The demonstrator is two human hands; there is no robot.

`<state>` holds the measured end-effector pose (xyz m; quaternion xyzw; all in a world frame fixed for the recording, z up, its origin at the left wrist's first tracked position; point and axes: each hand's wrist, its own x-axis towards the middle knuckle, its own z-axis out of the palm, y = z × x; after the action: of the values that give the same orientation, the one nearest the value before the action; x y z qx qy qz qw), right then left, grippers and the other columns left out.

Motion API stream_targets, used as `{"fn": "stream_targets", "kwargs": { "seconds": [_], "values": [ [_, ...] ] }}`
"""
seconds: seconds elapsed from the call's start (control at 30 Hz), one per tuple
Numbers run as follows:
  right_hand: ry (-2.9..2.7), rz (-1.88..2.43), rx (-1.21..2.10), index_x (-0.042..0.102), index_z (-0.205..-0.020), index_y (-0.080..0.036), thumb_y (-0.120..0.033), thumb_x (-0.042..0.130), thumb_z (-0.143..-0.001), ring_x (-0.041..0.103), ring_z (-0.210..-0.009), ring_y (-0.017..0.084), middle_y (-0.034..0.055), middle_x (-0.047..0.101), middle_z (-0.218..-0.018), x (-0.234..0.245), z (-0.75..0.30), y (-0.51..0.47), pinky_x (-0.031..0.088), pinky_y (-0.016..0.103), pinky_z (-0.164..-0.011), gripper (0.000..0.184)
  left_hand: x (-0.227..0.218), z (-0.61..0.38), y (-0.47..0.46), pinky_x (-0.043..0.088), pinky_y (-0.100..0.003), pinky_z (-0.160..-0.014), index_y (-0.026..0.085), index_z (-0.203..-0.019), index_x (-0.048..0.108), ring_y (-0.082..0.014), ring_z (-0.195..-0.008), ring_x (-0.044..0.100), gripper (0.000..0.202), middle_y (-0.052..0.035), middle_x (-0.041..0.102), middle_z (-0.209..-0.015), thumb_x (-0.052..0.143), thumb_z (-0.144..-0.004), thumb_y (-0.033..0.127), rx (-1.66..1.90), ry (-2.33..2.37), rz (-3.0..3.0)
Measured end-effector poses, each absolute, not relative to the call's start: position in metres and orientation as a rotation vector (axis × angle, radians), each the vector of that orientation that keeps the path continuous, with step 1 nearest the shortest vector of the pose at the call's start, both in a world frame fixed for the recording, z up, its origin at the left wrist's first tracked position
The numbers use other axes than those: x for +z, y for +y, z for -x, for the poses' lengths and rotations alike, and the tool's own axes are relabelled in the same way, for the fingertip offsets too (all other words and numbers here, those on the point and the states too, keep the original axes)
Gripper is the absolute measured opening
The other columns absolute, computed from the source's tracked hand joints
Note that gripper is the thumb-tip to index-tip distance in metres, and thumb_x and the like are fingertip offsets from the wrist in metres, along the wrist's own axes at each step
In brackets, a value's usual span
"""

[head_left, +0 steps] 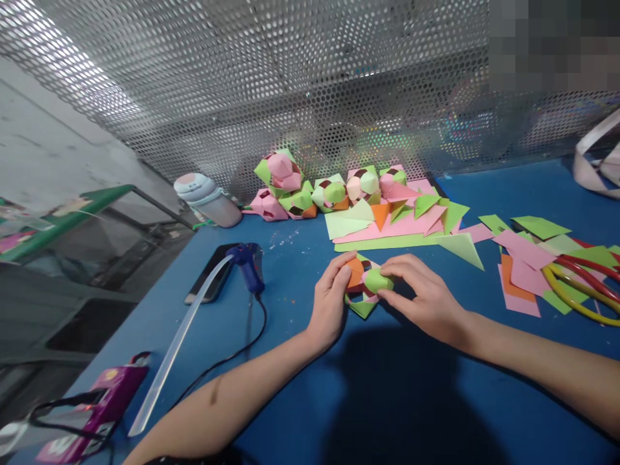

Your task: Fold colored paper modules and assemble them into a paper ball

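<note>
Between my two hands, just above or on the blue table, is a folded paper ball (363,309) with green, orange and pink panels and gaps between them. My left hand (330,300) grips its left side, thumb and fingers by the orange panel. From the right, my right hand (423,294) pinches the rounded green panel between thumb and fingers. Behind the hands lie flat paper sheets and folded pieces (387,229) in pink, green and orange. Similar finished-looking paper balls (281,177) stand in a row at the mesh, some stacked.
A blue glue gun (249,271) with a long clear glue stick rests by a phone (210,278) on the left. Its cord runs near my left forearm to a purple power strip (109,400). Scissors (571,290) lie over paper scraps at right. A bottle (208,200) stands at back left.
</note>
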<state>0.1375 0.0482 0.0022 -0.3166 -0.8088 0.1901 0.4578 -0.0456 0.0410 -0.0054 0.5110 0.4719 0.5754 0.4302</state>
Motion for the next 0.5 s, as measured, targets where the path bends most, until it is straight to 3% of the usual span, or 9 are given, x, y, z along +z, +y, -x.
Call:
{"fn": "stream_targets", "kwargs": {
  "seconds": [0.5],
  "values": [
    [-2.057,0.728,0.369,0.059,-0.107,-0.018,-0.020,0.059,-0.088,0.057,-0.100,0.020,0.0081,0.062,-0.105,0.0100,-0.1389,0.0550,0.048,0.037,-0.089,0.018,-0.0023,0.0435,0.0417,0.041,-0.039,-0.100,0.020,-0.112,0.064,-0.0239,-0.114,0.056,0.033,-0.0081,0.063,-0.122,0.046,-0.092,0.040,1.420,1.134,-1.234]
  ]
}}
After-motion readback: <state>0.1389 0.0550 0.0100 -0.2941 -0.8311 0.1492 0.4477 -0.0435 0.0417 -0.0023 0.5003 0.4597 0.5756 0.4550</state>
